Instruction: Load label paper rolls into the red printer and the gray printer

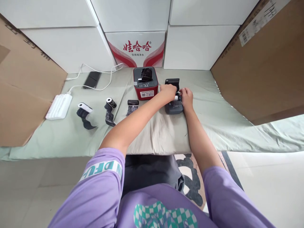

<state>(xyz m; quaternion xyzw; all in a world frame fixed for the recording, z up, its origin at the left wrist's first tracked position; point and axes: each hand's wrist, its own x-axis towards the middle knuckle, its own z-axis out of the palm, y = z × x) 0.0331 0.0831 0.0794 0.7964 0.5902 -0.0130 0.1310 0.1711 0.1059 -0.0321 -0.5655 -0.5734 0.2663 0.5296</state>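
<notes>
A small dark label printer (174, 109) sits on the cloth with its lid (173, 81) raised. Inside its bay a white paper roll (176, 98) shows in part. My left hand (168, 91) reaches over from the left, its fingers closed at the roll; the fingertips are partly hidden. My right hand (186, 96) grips the printer's right side with bent fingers. Just left of the printer stands a larger red and black printer (146, 84) with dark film in its top. A black roll (133, 102) with a loose crinkled strip lies near my left forearm.
Two more rolls with dark tails, a white one (85, 107) and a smaller one (111, 102), lie to the left. Behind them are a black phone (92, 79), a white power strip (59, 106) and its cable. Cardboard boxes (266, 69) flank the table; white boxes (201, 46) line the back.
</notes>
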